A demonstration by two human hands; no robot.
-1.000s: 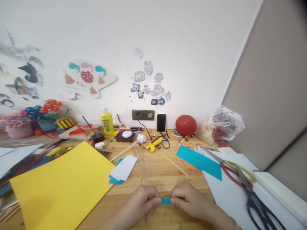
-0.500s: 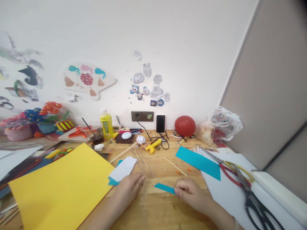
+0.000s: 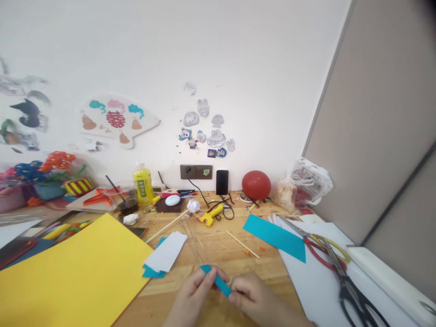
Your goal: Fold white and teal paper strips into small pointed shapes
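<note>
A narrow blue paper strip (image 3: 223,287) is held between both hands, low in the middle of the head view. My left hand (image 3: 197,290) pinches its upper left end between thumb and fingers. At the lower right end, the thumb and curled fingers of my right hand (image 3: 250,295) grip the strip. White and blue paper pieces (image 3: 166,252) lie beyond my left hand. A wider blue strip (image 3: 275,236) rests on white sheets to the right.
Yellow paper (image 3: 81,272) covers the left side. Scissors (image 3: 350,286) lie on white sheets (image 3: 316,290) at right. Farther back are a yellow glue gun (image 3: 211,215), a bottle (image 3: 143,185), a phone (image 3: 222,182) and a red balloon (image 3: 256,185). A thin stick (image 3: 242,244) lies mid-table.
My left hand has moved right and down and taken hold of the blue strip. My right hand has moved slightly lower and left, and the strip is tilted more steeply. The view has shifted a little.
</note>
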